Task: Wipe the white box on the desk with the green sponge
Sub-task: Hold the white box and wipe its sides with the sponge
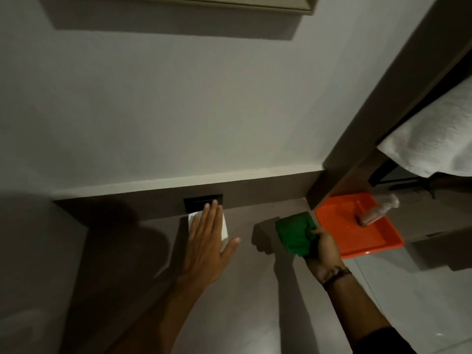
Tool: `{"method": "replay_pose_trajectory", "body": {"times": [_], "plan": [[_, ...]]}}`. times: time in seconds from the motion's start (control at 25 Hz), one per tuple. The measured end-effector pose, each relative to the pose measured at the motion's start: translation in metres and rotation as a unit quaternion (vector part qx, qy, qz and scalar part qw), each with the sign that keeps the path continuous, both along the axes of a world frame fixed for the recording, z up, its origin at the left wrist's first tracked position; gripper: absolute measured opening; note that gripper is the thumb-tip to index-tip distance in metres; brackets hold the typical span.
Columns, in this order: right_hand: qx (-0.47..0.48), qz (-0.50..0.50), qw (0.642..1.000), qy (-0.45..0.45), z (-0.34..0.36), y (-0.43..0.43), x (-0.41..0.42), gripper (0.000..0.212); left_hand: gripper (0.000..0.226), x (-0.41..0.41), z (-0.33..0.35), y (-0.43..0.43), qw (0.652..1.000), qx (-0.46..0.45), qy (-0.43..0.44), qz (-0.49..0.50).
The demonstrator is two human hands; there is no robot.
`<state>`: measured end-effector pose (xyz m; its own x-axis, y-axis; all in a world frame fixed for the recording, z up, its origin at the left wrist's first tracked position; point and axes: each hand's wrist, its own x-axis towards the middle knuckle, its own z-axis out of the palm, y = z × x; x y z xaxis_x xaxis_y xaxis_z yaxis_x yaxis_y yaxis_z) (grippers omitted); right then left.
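Left hand (207, 241) flat, fingers spread, hiding most of white box (224, 229), right hand (323, 247) clamped on green sponge (295, 232), no writing legible

Brown desk (245, 290) against a pale wall, with a box and a tray on it.

A white box (225, 227) lies on the desk at the back edge, mostly under the flat left hand (208, 247), showing past the fingers (212, 215) on both sides. An orange tray (383, 237) sits at the desk's right end, just beyond the fingertips of the right hand (324, 247); a clear bottle (378, 210) lies in it.
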<state>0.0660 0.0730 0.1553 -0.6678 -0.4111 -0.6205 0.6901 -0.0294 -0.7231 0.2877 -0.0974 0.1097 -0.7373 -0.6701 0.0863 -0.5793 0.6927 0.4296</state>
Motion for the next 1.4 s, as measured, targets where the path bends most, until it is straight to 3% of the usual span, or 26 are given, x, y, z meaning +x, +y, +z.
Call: {"method": "replay_pose_trajectory", "body": {"times": [0.04,0.12,0.2,0.28,0.36,0.48,0.6,0.68,0.76,0.88,1.04,1.08,1.2,1.28,1.4], "plan": [[-0.022,0.009,0.998,-0.052,0.005,-0.01,0.012,0.026,0.101,0.018,-0.003,-0.008,1.0,0.019,0.005,0.023],[-0.034,0.057,0.996,-0.064,0.009,-0.026,0.03,0.03,0.113,0.046,-0.008,-0.021,0.995,0.078,0.013,0.063],[0.013,0.127,0.992,0.008,0.011,-0.044,0.043,0.035,0.127,0.062,-0.016,-0.032,0.985,0.15,0.015,0.081],[0.141,0.183,0.963,0.137,0.012,-0.062,0.051,0.041,0.14,0.068,-0.022,-0.038,0.977,0.197,0.029,0.08],[0.243,0.228,0.9,0.281,0.01,-0.079,0.058,0.043,0.141,0.073,-0.023,-0.041,0.968,0.229,0.069,0.072],[0.269,0.27,0.81,0.446,0.009,-0.104,0.074,0.041,0.123,0.073,-0.019,-0.035,0.953,0.273,0.127,0.048],[0.287,0.328,0.642,0.63,0.008,-0.124,0.091,0.048,0.123,0.063,-0.026,-0.028,0.929,0.316,0.179,0.074],[0.312,0.408,0.528,0.676,0.001,-0.135,0.099,0.06,0.133,0.058,-0.038,-0.027,0.914,0.342,0.202,0.085],[0.311,0.48,0.455,0.683,-0.008,-0.141,0.106,0.07,0.137,0.055,-0.047,-0.025,0.906,0.358,0.203,0.095],[0.279,0.527,0.43,0.678,-0.012,-0.141,0.111,0.077,0.133,0.053,-0.054,-0.023,0.9,0.364,0.22,0.095],[0.233,0.578,0.351,0.699,-0.008,-0.098,0.094,0.08,0.132,0.051,-0.063,-0.022,0.885,0.382,0.244,0.111],[0.243,0.577,0.347,0.698,-0.006,-0.094,0.087,0.081,0.131,0.05,-0.066,-0.023,0.884,0.381,0.247,0.109],[0.268,0.544,0.394,0.69,-0.006,-0.13,0.084,0.079,0.126,0.049,-0.062,-0.024,0.892,0.358,0.259,0.101],[0.265,0.546,0.405,0.684,-0.007,-0.15,0.1,0.078,0.125,0.051,-0.065,-0.022,0.894,0.354,0.257,0.1],[0.199,0.591,0.343,0.703,-0.011,-0.114,0.099,0.078,0.127,0.05,-0.076,-0.023,0.893,0.358,0.257,0.094]]}}
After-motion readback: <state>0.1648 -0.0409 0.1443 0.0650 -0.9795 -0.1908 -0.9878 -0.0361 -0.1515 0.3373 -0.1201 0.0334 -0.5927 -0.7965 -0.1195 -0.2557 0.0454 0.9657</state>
